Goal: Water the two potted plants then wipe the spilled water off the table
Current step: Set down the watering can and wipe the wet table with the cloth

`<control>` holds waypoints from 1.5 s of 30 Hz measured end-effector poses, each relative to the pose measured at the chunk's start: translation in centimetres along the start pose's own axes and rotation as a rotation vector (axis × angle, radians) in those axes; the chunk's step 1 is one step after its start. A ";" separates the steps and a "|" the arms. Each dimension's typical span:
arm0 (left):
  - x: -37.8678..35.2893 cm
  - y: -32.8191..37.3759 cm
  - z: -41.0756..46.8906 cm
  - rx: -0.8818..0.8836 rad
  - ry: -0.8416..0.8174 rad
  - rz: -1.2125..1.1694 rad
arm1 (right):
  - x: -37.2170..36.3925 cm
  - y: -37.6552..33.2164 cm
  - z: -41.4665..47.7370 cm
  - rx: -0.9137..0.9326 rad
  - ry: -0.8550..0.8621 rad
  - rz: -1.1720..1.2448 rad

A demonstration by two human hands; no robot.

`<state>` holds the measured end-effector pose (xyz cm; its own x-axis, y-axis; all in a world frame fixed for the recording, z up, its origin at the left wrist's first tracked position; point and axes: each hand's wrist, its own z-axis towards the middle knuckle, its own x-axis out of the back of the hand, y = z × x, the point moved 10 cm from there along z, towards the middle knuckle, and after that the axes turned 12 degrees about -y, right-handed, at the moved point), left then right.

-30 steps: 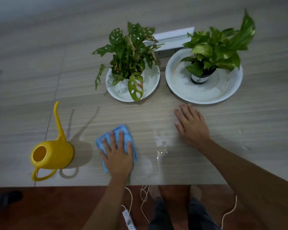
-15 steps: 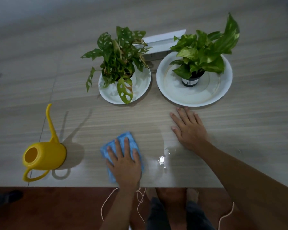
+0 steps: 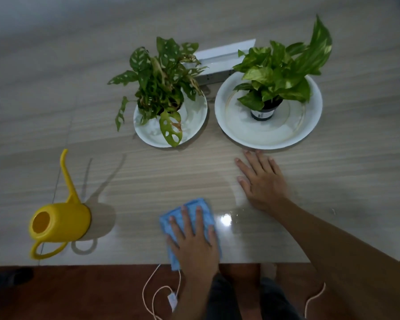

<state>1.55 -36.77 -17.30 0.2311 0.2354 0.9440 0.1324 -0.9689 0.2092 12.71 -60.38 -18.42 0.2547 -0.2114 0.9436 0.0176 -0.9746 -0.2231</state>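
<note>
My left hand (image 3: 194, 241) lies flat, fingers spread, pressing a blue cloth (image 3: 189, 213) onto the wooden table (image 3: 148, 179) near its front edge. A shiny wet patch (image 3: 226, 220) glints just right of the cloth. My right hand (image 3: 261, 181) rests palm down on the table, holding nothing, its fingertips close to the large white saucer (image 3: 268, 135). That saucer holds a bright green potted plant (image 3: 280, 72). A spotted-leaf potted plant (image 3: 164, 84) stands on a smaller white saucer (image 3: 194, 116) to the left.
A yellow watering can (image 3: 60, 224) with a long thin spout stands at the front left. A white box (image 3: 219, 58) lies behind the plants. Below the table edge are my legs, a white cable (image 3: 153, 294) and a reddish floor.
My left hand has slid the blue cloth to the right, toward the wet patch. The right hand has stayed planted near the large saucer.
</note>
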 end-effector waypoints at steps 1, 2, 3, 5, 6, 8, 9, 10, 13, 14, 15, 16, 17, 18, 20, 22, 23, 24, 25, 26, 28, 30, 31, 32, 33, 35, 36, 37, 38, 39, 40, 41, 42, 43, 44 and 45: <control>-1.5 3.7 -0.9 -0.127 -0.030 0.017 | -0.1 -0.1 0.0 0.002 -0.001 0.002; -1.9 6.7 -0.3 -0.227 -0.041 0.032 | -0.1 -0.1 0.1 0.006 -0.003 0.002; -1.6 8.3 2.1 -0.285 -0.048 0.058 | -0.1 -0.1 0.2 0.006 -0.003 -0.001; 0.2 5.8 8.6 -0.253 -0.020 0.083 | 0.0 0.0 0.2 0.003 -0.002 -0.011; 1.6 2.2 11.2 -0.152 0.020 0.091 | 0.0 -0.1 0.2 0.004 0.000 -0.015; 3.7 -6.5 12.2 0.092 0.096 0.035 | 0.1 -0.3 0.1 0.014 0.016 -0.018; 4.3 -8.9 10.3 0.160 0.135 0.001 | 0.1 -0.3 0.0 0.013 0.020 -0.017; 4.2 -9.5 7.4 0.206 0.147 -0.009 | 0.2 -0.2 -0.1 0.007 0.016 -0.015; 0.3 -1.8 0.3 0.043 0.014 0.010 | 0.3 -0.1 -0.1 0.001 0.003 -0.001; -1.2 2.1 -0.5 -0.077 -0.021 0.019 | 0.2 -0.2 0.0 0.008 -0.007 0.000; -1.8 5.1 0.0 -0.175 -0.042 0.022 | 0.0 -0.3 0.1 0.017 -0.023 -0.008; -1.5 6.8 2.0 -0.247 -0.050 0.051 | -0.1 -0.3 0.1 0.025 -0.033 -0.019; -1.0 6.9 4.6 -0.287 -0.048 0.081 | -0.1 -0.3 0.2 0.031 -0.036 -0.023; -0.1 5.8 7.1 -0.283 -0.023 0.103 | 0.1 -0.1 0.1 0.034 -0.032 -0.010; 1.8 -0.1 10.7 -0.122 0.032 0.111 | 0.8 1.0 -0.6 0.014 0.001 0.047; 3.2 -5.5 9.6 0.059 0.090 0.028 | 1.6 2.9 -1.9 -0.013 0.069 0.061; 3.1 -6.1 7.7 0.105 0.105 0.001 | 2.0 4.2 -2.6 -0.024 0.095 0.048; 2.6 -5.2 5.2 0.113 0.099 0.004 | 2.3 5.5 -3.0 -0.043 0.103 0.035; 1.8 -3.0 2.8 0.075 0.078 0.013 | 2.4 6.6 -3.3 -0.062 0.098 0.026; 0.4 0.2 0.8 -0.008 0.028 0.014 | 2.3 7.5 -3.6 -0.079 0.085 0.021; -2.5 7.3 -1.4 -0.235 -0.042 0.033 | 1.9 8.7 -3.8 -0.100 0.060 0.015; -2.8 12.0 1.1 -0.383 -0.047 0.060 | 1.7 9.2 -3.8 -0.115 0.044 0.007; -2.3 12.6 3.9 -0.411 -0.027 0.089 | 1.7 9.2 -3.7 -0.120 0.039 -0.004; -1.6 11.8 6.8 -0.388 0.000 0.105 | 1.5 9.2 -3.8 -0.119 0.028 -0.017; -0.6 9.3 9.7 -0.314 0.007 0.113 | 1.3 9.1 -3.8 -0.115 0.019 -0.019; 1.4 1.8 12.2 -0.080 0.030 0.055 | 1.2 9.1 -3.8 -0.116 0.020 -0.013; 2.1 -0.9 11.1 0.003 0.063 0.005 | 1.2 9.3 -3.7 -0.122 0.020 -0.012; 2.3 -2.1 8.6 0.063 0.095 -0.007 | 1.3 9.4 -3.8 -0.129 0.015 -0.005; 2.0 -1.7 5.3 0.086 0.108 -0.003 | 1.3 9.5 -3.8 -0.133 0.010 0.003; 0.9 0.5 2.2 0.044 0.081 -0.001 | 1.4 9.4 -3.9 -0.134 0.013 0.005; -0.9 3.9 -0.2 -0.055 0.023 0.002 | 1.5 9.3 -3.9 -0.133 0.019 0.001; -2.4 7.6 -1.5 -0.174 -0.015 0.010 | 1.5 9.2 -3.9 -0.130 0.022 -0.005; -3.2 10.9 -1.5 -0.285 -0.028 0.023 | 1.6 9.1 -3.8 -0.125 0.023 -0.006; -3.0 13.0 0.4 -0.355 -0.035 0.053 | 1.7 9.2 -3.8 -0.127 0.027 -0.001; -2.6 13.6 3.5 -0.381 -0.033 0.080 | 1.7 9.3 -3.8 -0.133 0.035 0.002; -1.7 12.7 6.8 -0.374 -0.002 0.112 | 1.7 9.3 -3.9 -0.134 0.040 0.001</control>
<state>9.37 -48.93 -18.01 0.2262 0.1267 0.9658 -0.2543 -0.9495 0.1841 9.54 -70.11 -17.99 0.2162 -0.2125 0.9529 -0.1129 -0.9749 -0.1918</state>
